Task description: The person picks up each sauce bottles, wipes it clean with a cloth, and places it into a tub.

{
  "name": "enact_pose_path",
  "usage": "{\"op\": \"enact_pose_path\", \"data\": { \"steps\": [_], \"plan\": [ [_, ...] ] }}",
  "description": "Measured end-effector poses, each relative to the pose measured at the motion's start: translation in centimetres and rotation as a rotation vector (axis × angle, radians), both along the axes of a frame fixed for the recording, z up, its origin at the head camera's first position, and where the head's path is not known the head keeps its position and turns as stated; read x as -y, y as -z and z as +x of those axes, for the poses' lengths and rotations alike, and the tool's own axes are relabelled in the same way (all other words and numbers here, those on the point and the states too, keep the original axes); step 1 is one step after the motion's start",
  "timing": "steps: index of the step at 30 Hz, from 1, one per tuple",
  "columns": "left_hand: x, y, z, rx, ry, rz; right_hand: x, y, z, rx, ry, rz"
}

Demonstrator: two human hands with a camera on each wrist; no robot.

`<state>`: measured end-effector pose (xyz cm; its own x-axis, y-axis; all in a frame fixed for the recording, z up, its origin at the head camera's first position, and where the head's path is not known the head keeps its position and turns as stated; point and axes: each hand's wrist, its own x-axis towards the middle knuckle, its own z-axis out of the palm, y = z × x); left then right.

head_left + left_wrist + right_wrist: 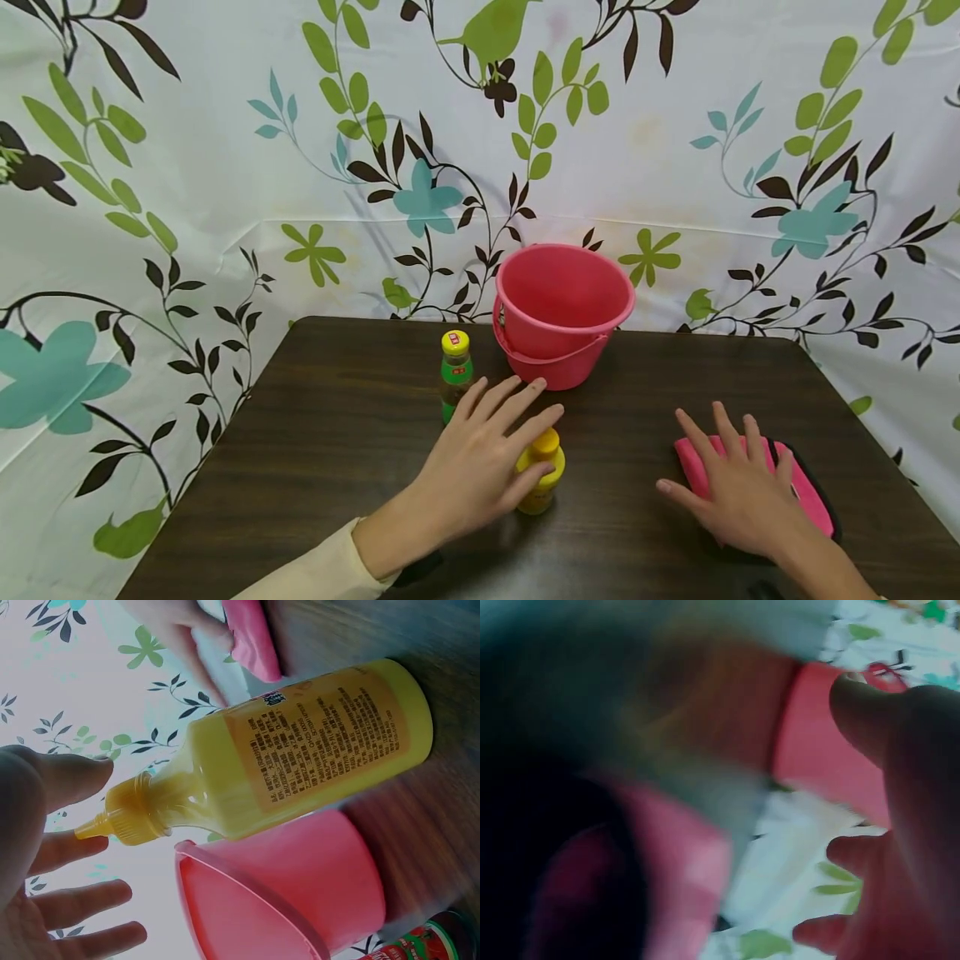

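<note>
My left hand (pixel 483 454) hovers with spread fingers over a yellow squeeze bottle (pixel 537 500) with a nozzle cap. In the left wrist view the bottle (pixel 300 750) stands upright, its nozzle close to the thumb and index finger without being gripped. On the right, my right hand (pixel 738 492) is stretched out above a pink pouch (pixel 813 496) with black edging, partly covering it. Whether it touches the pouch cannot be told; the right wrist view shows the pouch (pixel 686 870) blurred.
A pink bucket (pixel 555 371) stands upright at the back of the dark wooden table (pixel 330 417), its handle hanging in front. Left of it is a glass bottle (pixel 456 367) with a yellow cap and green label, partly hidden by my left hand. A patterned cloth (pixel 225 167) hangs behind.
</note>
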<state>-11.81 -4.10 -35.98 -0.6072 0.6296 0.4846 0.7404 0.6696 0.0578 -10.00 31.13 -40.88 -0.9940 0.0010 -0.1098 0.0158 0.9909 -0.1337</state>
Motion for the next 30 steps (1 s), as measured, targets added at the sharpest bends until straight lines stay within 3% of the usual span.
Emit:
{"op": "enact_pose_path", "data": {
  "steps": [3, 8, 14, 19, 22, 25, 30],
  "plan": [
    [0.0, 0.0, 0.0, 0.011, 0.004, -0.005, -1.7, 1.5, 0.0, 0.114, 0.04, -0.011],
    [0.0, -0.1, 0.1, 0.024, -0.001, -0.028, -3.2, 3.0, 0.2, 0.222, 0.057, -0.017],
    [0.0, -0.1, 0.0, 0.03, 0.002, -0.01, -3.5, 3.7, 0.1, 0.232, 0.038, -0.03],
    [-0.1, -0.1, -0.1, 0.076, 0.032, 0.116, -3.6, 3.8, 0.0, 0.198, 0.022, -0.045],
    [-0.2, -0.3, -0.3, 0.182, 0.081, 0.257, -3.6, 3.9, -0.1, 0.187, 0.025, -0.062],
    [-0.4, -0.6, -0.7, 0.343, 0.123, 0.388, -3.7, 3.9, -0.2, 0.17, 0.031, -0.081],
    [-0.7, -0.7, -1.0, 0.567, 0.133, 0.512, -3.7, 4.1, -0.3, 0.128, 0.033, -0.11]
  ]
}}
